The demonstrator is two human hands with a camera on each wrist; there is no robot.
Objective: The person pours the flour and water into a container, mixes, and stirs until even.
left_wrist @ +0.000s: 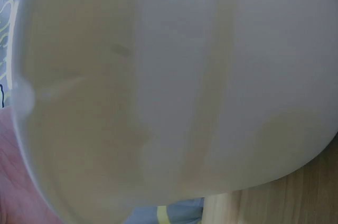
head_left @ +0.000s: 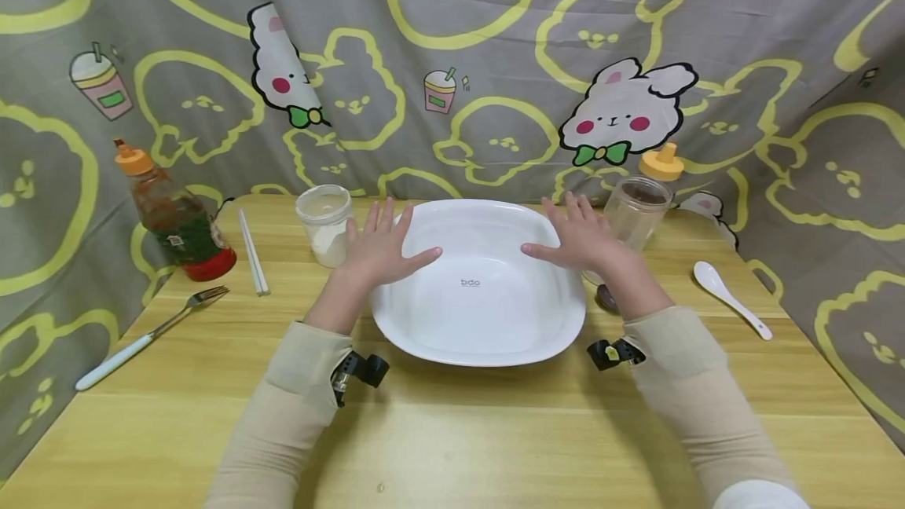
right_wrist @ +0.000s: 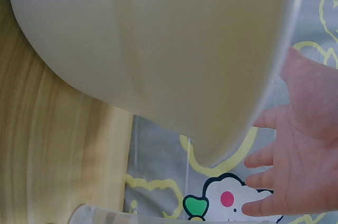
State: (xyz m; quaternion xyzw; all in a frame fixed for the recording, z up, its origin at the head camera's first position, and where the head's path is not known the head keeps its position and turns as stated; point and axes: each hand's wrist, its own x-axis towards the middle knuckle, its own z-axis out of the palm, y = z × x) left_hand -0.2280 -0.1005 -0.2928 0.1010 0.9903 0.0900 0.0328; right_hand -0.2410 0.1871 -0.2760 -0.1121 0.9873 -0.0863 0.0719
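A white square plate [head_left: 488, 358] with rounded corners lies in the middle of the wooden table [head_left: 452, 430]. My left hand [head_left: 383, 246] rests on its left rim, fingers straight and thumb lying over the edge toward the inside. My right hand [head_left: 578, 238] rests the same way on the right rim. Neither hand curls round anything. In the left wrist view the plate's pale underside [left_wrist: 185, 86] fills the frame. The right wrist view shows the plate's underside [right_wrist: 158, 39] beside my right hand [right_wrist: 303, 150], whose fingers are spread.
At the left stand a sauce bottle [head_left: 173, 214] with an orange cap, white chopsticks [head_left: 252, 251], a fork [head_left: 148, 332] and a jar of white powder [head_left: 324, 222]. At the right are a clear jar [head_left: 636, 214], an orange lid [head_left: 661, 162] and a white spoon [head_left: 728, 297]. Patterned cloth hangs behind.
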